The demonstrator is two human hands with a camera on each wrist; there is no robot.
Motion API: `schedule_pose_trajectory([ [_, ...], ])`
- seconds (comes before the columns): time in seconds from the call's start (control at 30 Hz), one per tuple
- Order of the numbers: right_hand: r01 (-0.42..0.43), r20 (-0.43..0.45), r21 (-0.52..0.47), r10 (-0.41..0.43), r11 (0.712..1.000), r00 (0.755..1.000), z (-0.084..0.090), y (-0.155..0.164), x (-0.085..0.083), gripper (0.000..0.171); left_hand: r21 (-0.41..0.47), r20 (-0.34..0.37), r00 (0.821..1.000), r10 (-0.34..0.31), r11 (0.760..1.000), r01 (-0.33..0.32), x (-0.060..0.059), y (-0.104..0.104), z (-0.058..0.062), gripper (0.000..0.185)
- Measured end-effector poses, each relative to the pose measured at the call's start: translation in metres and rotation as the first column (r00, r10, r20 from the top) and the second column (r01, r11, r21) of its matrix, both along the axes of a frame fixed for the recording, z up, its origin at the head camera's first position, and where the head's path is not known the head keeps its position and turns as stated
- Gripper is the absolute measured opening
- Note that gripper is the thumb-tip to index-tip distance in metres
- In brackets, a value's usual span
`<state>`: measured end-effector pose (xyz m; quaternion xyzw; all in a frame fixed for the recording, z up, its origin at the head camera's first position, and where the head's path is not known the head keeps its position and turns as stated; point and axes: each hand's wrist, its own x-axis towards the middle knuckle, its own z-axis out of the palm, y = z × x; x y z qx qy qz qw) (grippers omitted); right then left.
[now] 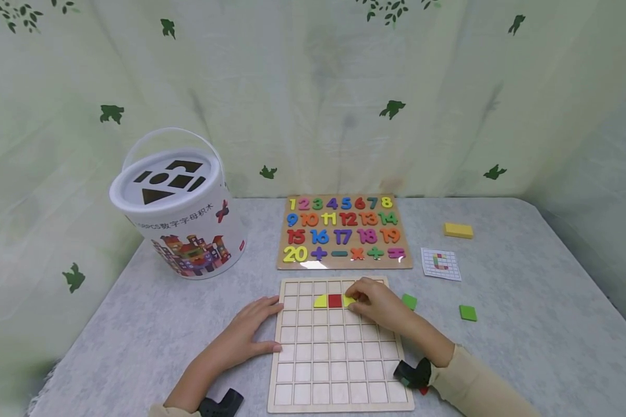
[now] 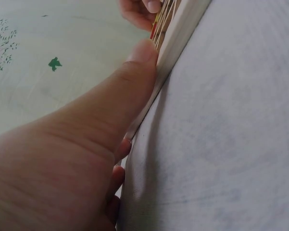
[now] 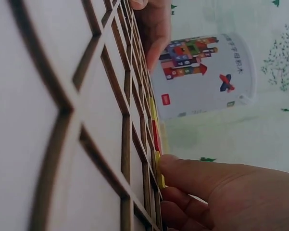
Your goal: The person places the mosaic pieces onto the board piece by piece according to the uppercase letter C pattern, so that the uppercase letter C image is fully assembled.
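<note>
A wooden grid board [image 1: 320, 351] lies flat on the table. In its second row from the far edge sit a yellow quarter-round tile [image 1: 320, 301] and, beside it, a red square tile [image 1: 335, 300]. My right hand [image 1: 379, 304] pinches another yellow tile [image 3: 159, 169] just right of the red one, thumb and index finger at its edges; the fingers hide part of it. On the board's left edge rests my left hand [image 1: 246, 331], with fingertips and thumb spread along the frame. The left wrist view shows its thumb [image 2: 130, 77] against the board's side.
Right of the board lie two green tiles [image 1: 468, 313], a pattern card [image 1: 441, 264] and a yellow block [image 1: 458, 230]. A number puzzle board [image 1: 344, 231] stands behind the grid. At the back left is a white lidded bucket [image 1: 188, 226]. Something red peeks out near the right wrist.
</note>
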<state>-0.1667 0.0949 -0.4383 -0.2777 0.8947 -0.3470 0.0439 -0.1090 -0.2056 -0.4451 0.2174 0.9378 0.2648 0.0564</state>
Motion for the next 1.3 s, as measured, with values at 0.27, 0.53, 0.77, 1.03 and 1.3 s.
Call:
schedule_pose_trajectory([
  [0.27, -0.012, 0.113, -0.026, 0.015, 1.0, 0.993, 0.021, 0.01, 0.006, 0.036, 0.007, -0.003, 1.0, -0.002, 1.0, 0.002, 0.0, -0.001, 0.0, 0.074],
  [0.53, 0.13, 0.082, -0.027, -0.128, 0.991, 0.988, 0.038, 0.044, 0.022, 0.041, 0.004, 0.003, 1.0, 0.004, 1.0, -0.004, 0.0, 0.0, 0.001, 0.074],
  [0.77, 0.179, 0.029, 0.004, -0.179, 0.984, 0.983, 0.021, 0.076, 0.027, 0.044, 0.002, 0.006, 1.0, 0.001, 1.0, -0.001, 0.0, -0.001, 0.0, 0.075],
  [1.03, 0.205, 0.032, 0.033, -0.206, 0.978, 0.978, 0.0, 0.096, 0.023, 0.043, -0.007, 0.01, 1.0, 0.005, 1.0, -0.005, 0.0, 0.0, 0.001, 0.075],
  [1.3, 0.256, -0.002, 0.09, -0.257, 0.962, 0.966, -0.004, 0.095, 0.019, 0.031, -0.009, 0.02, 1.0, 0.013, 1.0, -0.013, 0.0, 0.001, 0.002, 0.075],
])
